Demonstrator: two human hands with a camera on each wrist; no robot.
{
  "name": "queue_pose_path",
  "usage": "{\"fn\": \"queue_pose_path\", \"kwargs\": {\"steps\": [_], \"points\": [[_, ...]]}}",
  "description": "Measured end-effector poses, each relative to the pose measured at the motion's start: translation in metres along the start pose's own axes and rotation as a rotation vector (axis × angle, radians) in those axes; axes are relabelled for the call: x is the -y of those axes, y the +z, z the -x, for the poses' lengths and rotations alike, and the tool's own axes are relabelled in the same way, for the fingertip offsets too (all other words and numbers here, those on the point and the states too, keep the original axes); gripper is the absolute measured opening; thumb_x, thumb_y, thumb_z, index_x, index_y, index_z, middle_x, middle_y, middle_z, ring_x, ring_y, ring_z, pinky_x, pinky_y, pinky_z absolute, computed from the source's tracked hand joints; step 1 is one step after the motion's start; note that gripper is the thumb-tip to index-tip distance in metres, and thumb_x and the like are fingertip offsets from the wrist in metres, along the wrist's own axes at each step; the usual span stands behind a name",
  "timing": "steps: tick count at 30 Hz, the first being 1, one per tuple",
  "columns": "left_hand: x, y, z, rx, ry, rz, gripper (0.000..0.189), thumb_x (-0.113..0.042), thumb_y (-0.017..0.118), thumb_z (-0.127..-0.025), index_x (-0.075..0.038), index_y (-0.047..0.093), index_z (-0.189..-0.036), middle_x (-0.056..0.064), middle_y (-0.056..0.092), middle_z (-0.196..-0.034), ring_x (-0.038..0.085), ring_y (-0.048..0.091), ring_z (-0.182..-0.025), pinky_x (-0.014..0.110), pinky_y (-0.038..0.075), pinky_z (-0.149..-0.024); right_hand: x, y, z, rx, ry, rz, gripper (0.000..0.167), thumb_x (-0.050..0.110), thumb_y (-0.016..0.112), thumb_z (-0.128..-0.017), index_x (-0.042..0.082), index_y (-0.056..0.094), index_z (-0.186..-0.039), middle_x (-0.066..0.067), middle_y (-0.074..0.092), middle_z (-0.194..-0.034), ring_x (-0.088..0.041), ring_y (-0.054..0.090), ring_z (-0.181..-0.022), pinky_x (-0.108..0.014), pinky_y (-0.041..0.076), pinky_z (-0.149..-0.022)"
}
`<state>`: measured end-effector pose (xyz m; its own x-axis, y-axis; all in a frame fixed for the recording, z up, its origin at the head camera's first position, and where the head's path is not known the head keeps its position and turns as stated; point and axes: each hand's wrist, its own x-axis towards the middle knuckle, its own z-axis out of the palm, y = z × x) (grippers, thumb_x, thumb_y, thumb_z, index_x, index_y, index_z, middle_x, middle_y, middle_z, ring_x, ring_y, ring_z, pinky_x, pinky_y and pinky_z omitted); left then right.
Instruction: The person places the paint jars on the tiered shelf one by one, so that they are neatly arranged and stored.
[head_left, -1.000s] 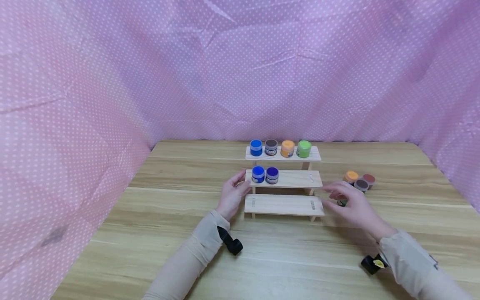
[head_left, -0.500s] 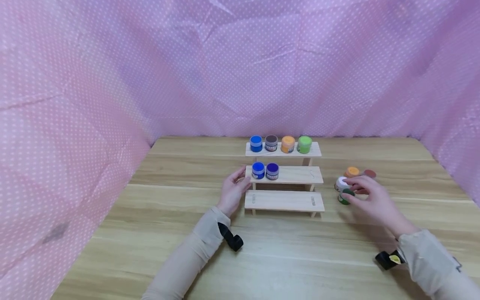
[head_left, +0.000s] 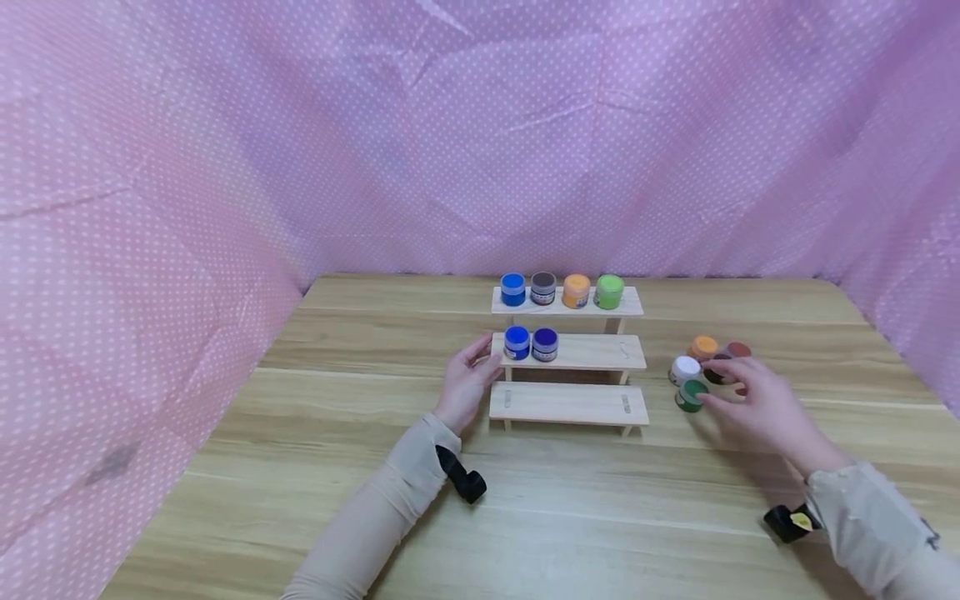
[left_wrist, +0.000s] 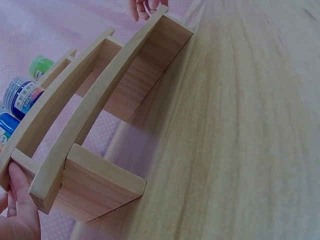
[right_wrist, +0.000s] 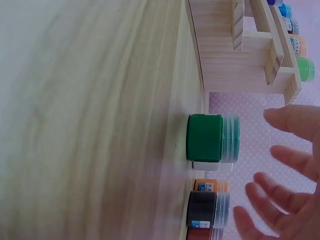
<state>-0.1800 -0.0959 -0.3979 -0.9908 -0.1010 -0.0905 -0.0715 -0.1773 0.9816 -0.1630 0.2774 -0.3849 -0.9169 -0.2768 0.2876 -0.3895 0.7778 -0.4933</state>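
My left hand [head_left: 467, 387] holds the left end of the three-tier wooden stand [head_left: 567, 403], its fingers at the middle board in the left wrist view. My right hand [head_left: 757, 408] hovers by a group of paint jars at the right. Nearest to it are a dark green jar [head_left: 691, 396] and a white-lidded jar [head_left: 685, 370]. In the right wrist view its fingers are spread, apart from the green jar [right_wrist: 205, 138] and the black jar [right_wrist: 202, 210]. An orange jar [head_left: 703, 347] and a reddish-brown jar [head_left: 738, 350] stand behind, partly covered.
Blue [head_left: 513, 289], dark brown [head_left: 543, 288], orange [head_left: 576, 292] and light green [head_left: 609, 292] jars line the top board. On the middle board's left side stand a blue jar [head_left: 517, 342] and a purple jar [head_left: 545, 344]. A pink dotted cloth [head_left: 480, 150] hangs behind the table.
My right hand has moved right, from the stand's right end to the group of jars, bringing the white and green jars into view. The left hand stays at the stand.
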Motion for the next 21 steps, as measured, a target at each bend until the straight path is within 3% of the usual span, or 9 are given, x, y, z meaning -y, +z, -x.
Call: {"fn": "queue_pose_path", "kwargs": {"steps": [8, 21], "points": [[0.0018, 0.0001, 0.0005, -0.010, -0.004, -0.003, 0.047, 0.002, 0.055, -0.092, 0.003, 0.044, -0.138, 0.020, 0.052, -0.122, 0.014, 0.057, -0.097, 0.031, 0.052, -0.093, 0.0025, 0.0018, 0.0015, 0.088, 0.051, 0.019, 0.049, 0.021, 0.073, -0.082, -0.004, 0.057, -0.121, -0.033, 0.054, -0.115, -0.045, 0.058, -0.092, -0.058, 0.051, -0.072], [0.0023, -0.0005, 0.0017, -0.006, 0.003, -0.009, 0.047, 0.002, 0.055, -0.092, 0.003, 0.044, -0.138, 0.020, 0.051, -0.122, 0.013, 0.056, -0.096, 0.031, 0.052, -0.093, 0.0058, 0.0095, 0.0002, 0.105, 0.021, 0.031, 0.041, 0.012, 0.073, -0.079, -0.005, 0.061, -0.115, -0.024, 0.060, -0.100, -0.039, 0.061, -0.086, -0.052, 0.054, -0.068]]}}
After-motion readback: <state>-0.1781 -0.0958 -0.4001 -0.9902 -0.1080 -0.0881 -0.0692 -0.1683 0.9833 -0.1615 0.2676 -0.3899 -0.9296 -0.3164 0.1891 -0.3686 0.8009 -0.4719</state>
